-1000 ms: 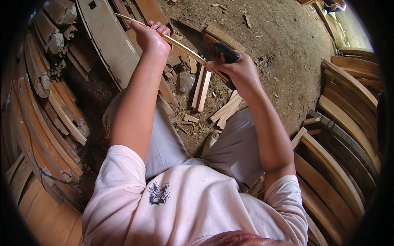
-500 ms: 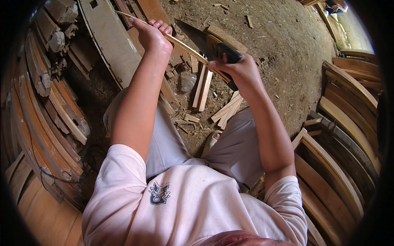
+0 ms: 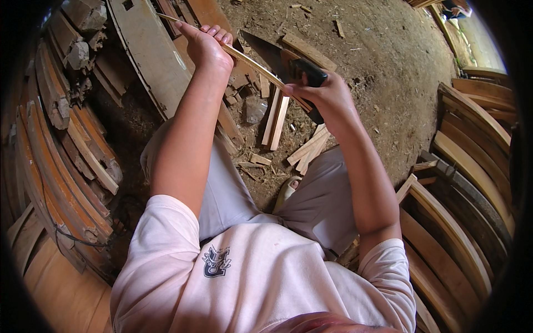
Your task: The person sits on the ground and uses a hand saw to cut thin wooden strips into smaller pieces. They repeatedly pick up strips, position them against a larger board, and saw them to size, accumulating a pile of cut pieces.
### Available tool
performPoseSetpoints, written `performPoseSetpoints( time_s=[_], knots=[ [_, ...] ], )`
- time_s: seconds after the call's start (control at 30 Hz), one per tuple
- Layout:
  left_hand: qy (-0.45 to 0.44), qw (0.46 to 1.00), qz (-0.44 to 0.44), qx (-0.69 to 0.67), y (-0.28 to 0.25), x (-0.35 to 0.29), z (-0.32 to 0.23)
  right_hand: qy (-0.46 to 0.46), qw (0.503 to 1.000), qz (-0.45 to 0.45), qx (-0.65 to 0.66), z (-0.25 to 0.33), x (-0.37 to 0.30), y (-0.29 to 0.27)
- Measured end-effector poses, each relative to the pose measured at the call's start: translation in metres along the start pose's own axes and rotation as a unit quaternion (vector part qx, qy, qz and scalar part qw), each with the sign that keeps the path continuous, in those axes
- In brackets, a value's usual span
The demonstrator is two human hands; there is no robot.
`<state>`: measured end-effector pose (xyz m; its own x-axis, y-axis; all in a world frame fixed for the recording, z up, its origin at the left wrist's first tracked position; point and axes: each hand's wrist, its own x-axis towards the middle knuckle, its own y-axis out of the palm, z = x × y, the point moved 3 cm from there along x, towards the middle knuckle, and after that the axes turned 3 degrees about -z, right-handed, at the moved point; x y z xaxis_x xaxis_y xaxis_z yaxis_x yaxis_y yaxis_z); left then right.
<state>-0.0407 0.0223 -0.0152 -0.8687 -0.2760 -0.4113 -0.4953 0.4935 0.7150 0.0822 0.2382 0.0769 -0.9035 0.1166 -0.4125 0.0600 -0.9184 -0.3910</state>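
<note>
Thin wooden strip [image 3: 252, 64], held in closed left hand [image 3: 209, 50] and, with handsaw [image 3: 312, 72], closed right hand [image 3: 331, 101]; partly masked offcuts [image 3: 274, 122] beneath.

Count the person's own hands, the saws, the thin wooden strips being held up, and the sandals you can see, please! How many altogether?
Hands: 2, the left hand and the right hand
Saws: 1, the black-handled saw
Held strips: 1, the thin wooden strip
Sandals: 1, the pale sandal
Total: 5
</note>
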Motion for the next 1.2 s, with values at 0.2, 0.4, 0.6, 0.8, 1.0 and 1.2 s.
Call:
performPoseSetpoints(
  time_s=[0.2,0.4,0.6,0.8,1.0,1.2],
  knots=[
    [-0.011,1.0,-0.014,-0.021,0.007,-0.006,0.0,0.018,0.999,0.037,0.009,-0.015,0.01,-0.001],
    [-0.021,0.999,0.005,-0.026,0.003,0.0,0.003,0.021,0.996,0.042,0.072,-0.018,0.013,-0.001],
    [-0.031,0.999,0.003,-0.031,0.004,-0.001,0.003,0.036,0.996,0.036,0.067,-0.025,0.018,-0.001],
    [-0.031,0.999,0.006,-0.016,0.003,-0.002,0.007,0.015,0.997,0.034,0.073,-0.028,0.019,-0.004],
    [-0.023,1.0,-0.008,-0.016,-0.001,-0.001,0.007,0.037,0.998,0.034,0.037,-0.012,0.012,-0.002],
    [-0.025,0.998,0.044,-0.032,0.023,-0.013,0.01,0.027,0.992,0.016,0.125,-0.032,0.016,-0.008]
  ],
)
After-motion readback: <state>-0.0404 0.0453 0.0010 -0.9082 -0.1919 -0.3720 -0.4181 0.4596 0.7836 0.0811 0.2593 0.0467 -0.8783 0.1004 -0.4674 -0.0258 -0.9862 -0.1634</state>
